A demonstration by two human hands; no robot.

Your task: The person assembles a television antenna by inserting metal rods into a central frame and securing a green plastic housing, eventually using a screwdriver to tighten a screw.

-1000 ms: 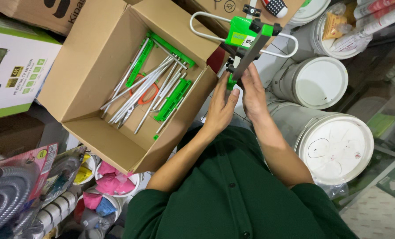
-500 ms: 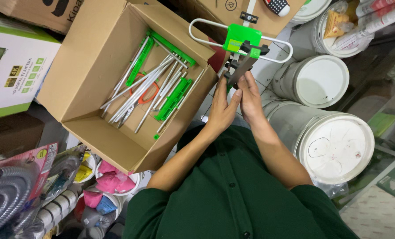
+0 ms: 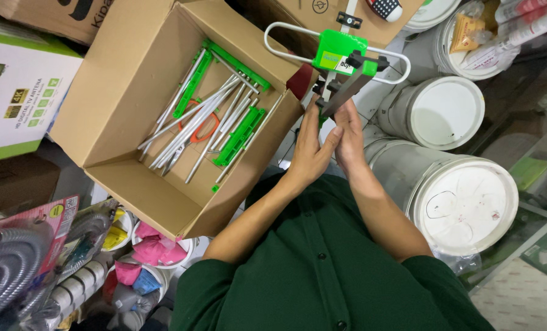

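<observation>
Both hands, left hand [image 3: 310, 153] and right hand [image 3: 351, 138], clasp a green-and-white antenna [image 3: 338, 58] beside the open cardboard box [image 3: 132, 190] of metal rods [image 3: 193, 125], near white lidded buckets [image 3: 463, 202].

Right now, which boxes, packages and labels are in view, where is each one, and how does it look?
Open cardboard box: left of the hands, brown, holding metal rods and green plastic parts.
Printed carton: far left, white and green, with a dark picture.
Red retail package: lower left, over a grey corrugated hose.
Label: on the green antenna piece above the hands, small and pale.
Yellow packet: top right, on a white bucket.
</observation>
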